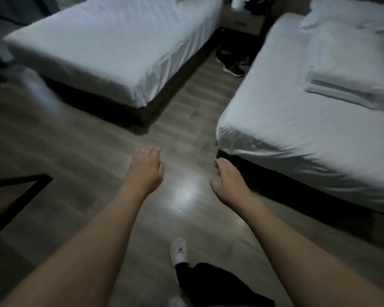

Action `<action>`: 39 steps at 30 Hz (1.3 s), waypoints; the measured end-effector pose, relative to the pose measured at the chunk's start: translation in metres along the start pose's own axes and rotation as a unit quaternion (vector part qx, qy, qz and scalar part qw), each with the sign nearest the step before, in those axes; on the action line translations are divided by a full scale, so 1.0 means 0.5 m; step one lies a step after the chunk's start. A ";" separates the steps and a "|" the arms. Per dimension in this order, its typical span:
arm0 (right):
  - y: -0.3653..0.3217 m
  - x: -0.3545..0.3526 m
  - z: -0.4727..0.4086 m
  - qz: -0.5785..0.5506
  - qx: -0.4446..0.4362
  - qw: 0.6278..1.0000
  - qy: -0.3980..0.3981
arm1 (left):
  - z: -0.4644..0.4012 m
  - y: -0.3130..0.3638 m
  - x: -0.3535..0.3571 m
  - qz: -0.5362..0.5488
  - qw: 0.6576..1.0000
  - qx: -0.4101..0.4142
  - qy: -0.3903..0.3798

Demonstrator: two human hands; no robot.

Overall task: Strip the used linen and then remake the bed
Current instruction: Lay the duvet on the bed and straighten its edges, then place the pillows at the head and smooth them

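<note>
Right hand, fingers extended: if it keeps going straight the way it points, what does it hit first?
Probably the near corner of the right bed: the right hand points up-frame at its sheeted corner, nothing between them. Depth is unclear from one view; it may pass beside the corner over the floor.

Both forearms are bare, with no sleeve reaching into view; the left hand (pixel 145 168) and the right hand (pixel 227 180) show no ring, watch or glove; below them, dark black trousers (pixel 211 282) cover the leg; 1 white shoe (pixel 179 250) bears a small dark mark on top.
</note>
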State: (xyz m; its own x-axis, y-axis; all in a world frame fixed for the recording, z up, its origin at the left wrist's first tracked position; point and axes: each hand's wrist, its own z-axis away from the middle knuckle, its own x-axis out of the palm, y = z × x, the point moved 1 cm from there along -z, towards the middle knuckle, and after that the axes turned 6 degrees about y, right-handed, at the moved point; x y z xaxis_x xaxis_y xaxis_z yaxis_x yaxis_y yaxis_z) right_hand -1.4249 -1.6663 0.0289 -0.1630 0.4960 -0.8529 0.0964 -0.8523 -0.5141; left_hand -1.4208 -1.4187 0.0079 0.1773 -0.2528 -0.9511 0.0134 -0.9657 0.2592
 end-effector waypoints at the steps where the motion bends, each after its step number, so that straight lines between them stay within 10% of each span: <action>1: -0.005 0.000 -0.032 0.000 0.017 1.000 0.018 | -0.054 0.000 0.002 -0.002 0.999 0.035 -0.003; 25: -0.376 -0.150 -0.774 -0.062 0.218 0.941 0.252 | -1.094 -0.100 -0.205 0.047 0.912 0.404 0.043; 39: -0.090 -0.309 -1.326 -0.087 0.268 0.928 0.243 | -1.672 0.121 0.013 0.043 0.904 0.426 -0.017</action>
State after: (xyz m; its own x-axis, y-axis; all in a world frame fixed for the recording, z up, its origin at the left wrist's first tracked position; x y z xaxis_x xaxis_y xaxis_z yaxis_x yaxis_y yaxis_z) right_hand -0.7532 -1.5944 0.1234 0.3444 0.5387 -0.7689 -0.4141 -0.6478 -0.6394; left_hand -0.5961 -1.4296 0.1575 0.1103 -0.3171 -0.9420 -0.7641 -0.6332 0.1237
